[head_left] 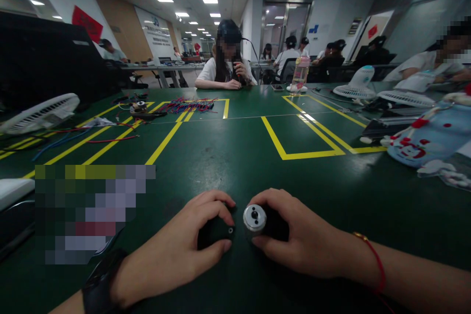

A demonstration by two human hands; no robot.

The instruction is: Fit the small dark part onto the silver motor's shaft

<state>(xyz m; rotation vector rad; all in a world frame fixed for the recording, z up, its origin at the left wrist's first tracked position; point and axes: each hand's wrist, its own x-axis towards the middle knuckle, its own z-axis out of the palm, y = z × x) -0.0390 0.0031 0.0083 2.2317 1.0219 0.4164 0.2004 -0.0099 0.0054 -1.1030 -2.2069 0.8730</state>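
Note:
My right hand [294, 235] is closed around the side of a silver metal cylinder [254, 217], its thumb and index finger on either side. The cylinder stands upright on the green table [221, 157], and its round top shows a dark centre and small holes. To its left, my left hand [184, 240] is curved, with thumb and fingers apart. A tiny ring-shaped part [230, 230] lies between those fingertips, with no clear contact visible. A black watch is on my left wrist, and a red string bracelet is on my right.
Red and blue wires [189, 105] lie at the back left beside yellow tape lines. White fans [355, 89] and a blue patterned bag [427, 132] stand on the right. Across the table sits a person [228, 59]; a bottle [300, 76] stands nearby. A blurred-out object lies left.

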